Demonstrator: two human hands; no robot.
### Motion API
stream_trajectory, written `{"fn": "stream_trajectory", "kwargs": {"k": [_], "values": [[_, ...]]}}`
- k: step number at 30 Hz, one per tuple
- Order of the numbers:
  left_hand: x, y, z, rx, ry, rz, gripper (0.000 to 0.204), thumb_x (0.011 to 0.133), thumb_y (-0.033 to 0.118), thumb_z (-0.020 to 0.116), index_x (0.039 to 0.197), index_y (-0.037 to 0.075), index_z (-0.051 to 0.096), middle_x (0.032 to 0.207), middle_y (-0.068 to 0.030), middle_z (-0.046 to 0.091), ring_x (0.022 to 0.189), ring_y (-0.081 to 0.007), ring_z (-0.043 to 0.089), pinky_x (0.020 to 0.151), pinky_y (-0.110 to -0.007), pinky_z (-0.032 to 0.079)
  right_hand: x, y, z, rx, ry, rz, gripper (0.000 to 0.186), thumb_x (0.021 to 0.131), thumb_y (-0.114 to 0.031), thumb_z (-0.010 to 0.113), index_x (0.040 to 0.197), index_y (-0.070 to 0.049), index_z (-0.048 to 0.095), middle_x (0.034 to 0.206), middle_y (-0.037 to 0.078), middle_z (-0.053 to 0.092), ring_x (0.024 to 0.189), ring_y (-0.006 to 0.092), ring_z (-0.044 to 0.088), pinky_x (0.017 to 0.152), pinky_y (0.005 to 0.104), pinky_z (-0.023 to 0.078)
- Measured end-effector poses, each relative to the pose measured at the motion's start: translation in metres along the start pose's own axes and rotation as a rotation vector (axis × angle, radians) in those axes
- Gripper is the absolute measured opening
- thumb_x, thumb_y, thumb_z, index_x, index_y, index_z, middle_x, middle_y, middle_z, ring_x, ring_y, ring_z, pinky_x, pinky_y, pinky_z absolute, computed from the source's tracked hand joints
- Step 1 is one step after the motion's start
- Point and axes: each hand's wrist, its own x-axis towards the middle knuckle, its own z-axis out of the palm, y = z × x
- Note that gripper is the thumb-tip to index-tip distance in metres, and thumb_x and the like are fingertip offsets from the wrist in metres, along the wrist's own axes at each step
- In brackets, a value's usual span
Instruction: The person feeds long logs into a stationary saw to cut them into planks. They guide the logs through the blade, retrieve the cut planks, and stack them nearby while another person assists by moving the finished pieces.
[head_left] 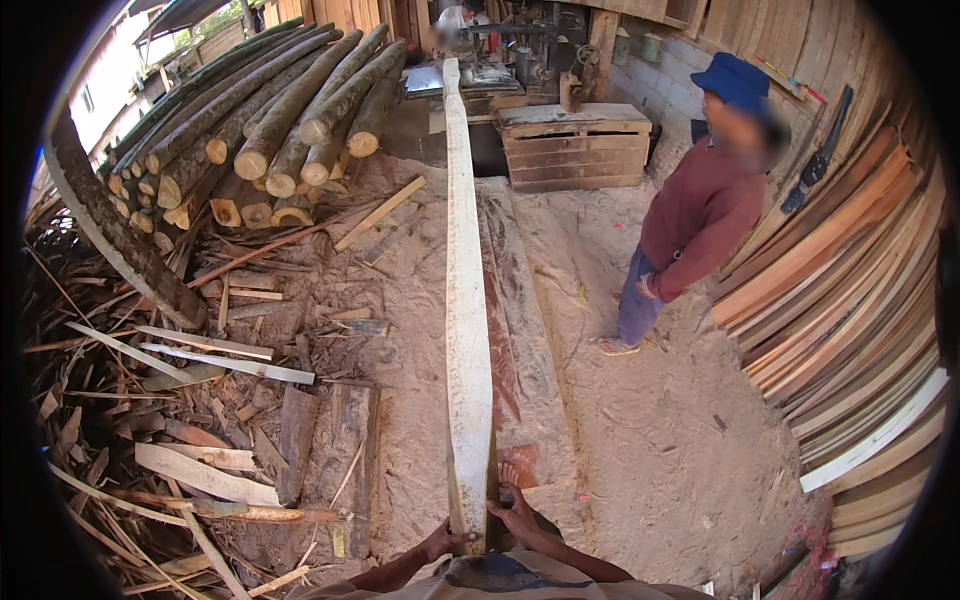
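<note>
A long pale sawn plank (465, 330), with rough, uneven bark-flecked edges, stretches from my body toward a machine bench at the back. My left hand (446, 540) grips the near end from the left, fingers bent against its side. My right hand (515, 515) holds the same end from the right, slightly farther forward, thumb and fingers on the edge. The far tip of the plank reaches the metal machine table (425, 82). Below, a long dusty board (515, 330) lies on the ground, and a bare foot shows beside the plank.
Stacked logs (270, 150) fill the back left; scrap slats (210, 465) litter the left ground. A person (700, 220) in a blue hat stands at right beside leaning boards (820, 270). Another person (462, 18) is behind the machine. A wooden crate (575, 155) stands near it.
</note>
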Motion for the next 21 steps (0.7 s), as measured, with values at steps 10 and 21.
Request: {"fn": "stream_trajectory", "kwargs": {"k": [10,21], "values": [[0.207,0.299,-0.074,-0.020,0.513,0.128,0.065,0.077,0.034,0.076,0.121,-0.007,0.051,0.105,-0.0145,0.064,0.093,-0.0202,0.063,0.081,-0.032,0.052,0.351,-0.206,-0.046,0.199,-0.123,0.071,0.065,0.087,-0.031,0.068,0.138,-0.013,0.031,0.107,0.014,0.061,0.094,0.0219,0.060,0.078,0.0391,0.049],[0.420,0.608,-0.208,-0.045,0.585,0.150,0.075,0.074,0.036,0.079,0.125,-0.007,0.047,0.109,-0.0139,0.063,0.096,-0.0219,0.062,0.082,-0.034,0.051,0.635,-0.197,-0.265,-0.125,0.133,0.385,0.047,0.083,-0.032,0.070,0.120,-0.006,0.060,0.099,0.014,0.068,0.072,0.0215,0.069,0.057,0.0331,0.057]]}}
